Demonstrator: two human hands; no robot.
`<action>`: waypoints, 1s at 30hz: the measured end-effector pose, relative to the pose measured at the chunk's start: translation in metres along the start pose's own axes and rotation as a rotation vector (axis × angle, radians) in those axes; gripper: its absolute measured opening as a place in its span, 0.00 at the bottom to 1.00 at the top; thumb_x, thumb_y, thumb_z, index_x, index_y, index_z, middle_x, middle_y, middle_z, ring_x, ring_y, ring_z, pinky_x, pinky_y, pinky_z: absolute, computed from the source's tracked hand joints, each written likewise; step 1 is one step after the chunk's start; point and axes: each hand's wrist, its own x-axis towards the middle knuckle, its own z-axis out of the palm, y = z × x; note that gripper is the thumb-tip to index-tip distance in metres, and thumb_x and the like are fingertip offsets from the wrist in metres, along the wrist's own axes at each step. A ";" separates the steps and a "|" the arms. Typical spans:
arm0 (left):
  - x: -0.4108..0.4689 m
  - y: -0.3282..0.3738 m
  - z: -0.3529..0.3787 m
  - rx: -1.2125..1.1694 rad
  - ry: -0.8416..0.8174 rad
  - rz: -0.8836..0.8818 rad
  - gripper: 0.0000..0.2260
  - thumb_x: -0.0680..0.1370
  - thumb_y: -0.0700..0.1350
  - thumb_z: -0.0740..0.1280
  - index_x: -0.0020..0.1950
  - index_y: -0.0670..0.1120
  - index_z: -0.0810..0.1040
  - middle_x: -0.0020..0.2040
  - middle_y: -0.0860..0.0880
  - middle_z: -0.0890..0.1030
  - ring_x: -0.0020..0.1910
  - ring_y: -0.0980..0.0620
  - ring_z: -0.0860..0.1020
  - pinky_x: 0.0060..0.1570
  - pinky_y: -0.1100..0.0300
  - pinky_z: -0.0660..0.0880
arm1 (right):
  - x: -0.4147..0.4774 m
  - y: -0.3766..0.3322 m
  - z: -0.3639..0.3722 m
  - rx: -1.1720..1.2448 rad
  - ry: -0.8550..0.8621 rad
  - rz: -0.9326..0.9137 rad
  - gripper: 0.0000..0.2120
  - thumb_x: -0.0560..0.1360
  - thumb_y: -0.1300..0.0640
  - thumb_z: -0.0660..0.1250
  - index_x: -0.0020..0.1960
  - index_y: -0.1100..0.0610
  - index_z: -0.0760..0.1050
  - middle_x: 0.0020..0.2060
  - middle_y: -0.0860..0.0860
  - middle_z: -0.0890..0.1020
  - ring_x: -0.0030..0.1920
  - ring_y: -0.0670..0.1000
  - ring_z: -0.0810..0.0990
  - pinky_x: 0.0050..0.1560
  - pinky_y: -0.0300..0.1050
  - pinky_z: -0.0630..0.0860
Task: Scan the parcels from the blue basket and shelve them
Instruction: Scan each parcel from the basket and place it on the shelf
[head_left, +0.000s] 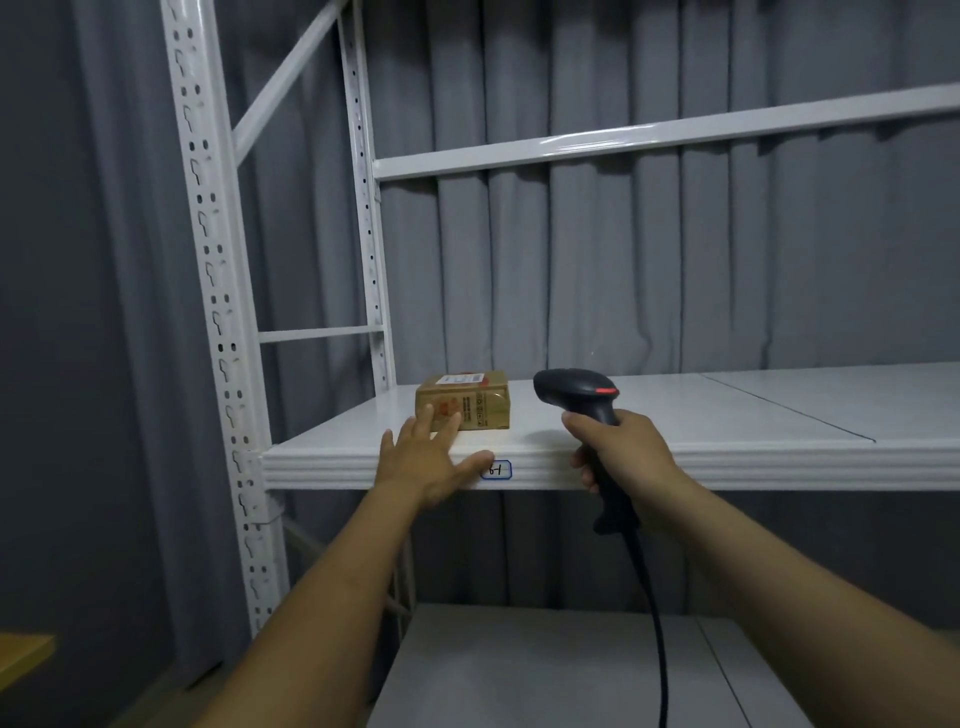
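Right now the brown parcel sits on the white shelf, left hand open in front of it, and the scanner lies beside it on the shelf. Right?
No: the scanner isn't lying on the white shelf; the right hand grips its handle, as the head view shows. The brown parcel does sit on the shelf, left hand open in front of it.

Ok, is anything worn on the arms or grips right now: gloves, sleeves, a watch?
Nothing worn shows. The left grip and right grip are bare hands with no gloves and no rings that I can make out. The left forearm and right forearm are bare down to the picture's edge, with no sleeve cuff, watch, wristband or marking in view.
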 end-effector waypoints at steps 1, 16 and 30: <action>0.002 -0.002 -0.003 -0.004 -0.034 -0.007 0.40 0.73 0.74 0.48 0.79 0.54 0.48 0.80 0.48 0.45 0.78 0.44 0.48 0.74 0.39 0.48 | -0.001 -0.001 0.000 -0.001 -0.003 -0.002 0.11 0.76 0.52 0.68 0.45 0.61 0.75 0.33 0.58 0.80 0.26 0.52 0.74 0.26 0.42 0.71; -0.165 0.110 0.002 -0.279 0.039 0.272 0.28 0.79 0.59 0.62 0.75 0.46 0.66 0.73 0.44 0.66 0.71 0.43 0.64 0.70 0.50 0.64 | -0.196 0.028 -0.105 -0.063 0.113 0.154 0.10 0.76 0.53 0.70 0.43 0.60 0.75 0.29 0.56 0.78 0.25 0.51 0.75 0.26 0.43 0.73; -0.342 0.282 0.178 -0.746 -0.600 0.300 0.23 0.77 0.58 0.63 0.71 0.56 0.68 0.68 0.52 0.72 0.66 0.51 0.72 0.66 0.56 0.70 | -0.323 0.179 -0.238 -0.256 0.442 0.442 0.08 0.76 0.53 0.69 0.47 0.59 0.77 0.40 0.58 0.82 0.43 0.59 0.81 0.45 0.53 0.77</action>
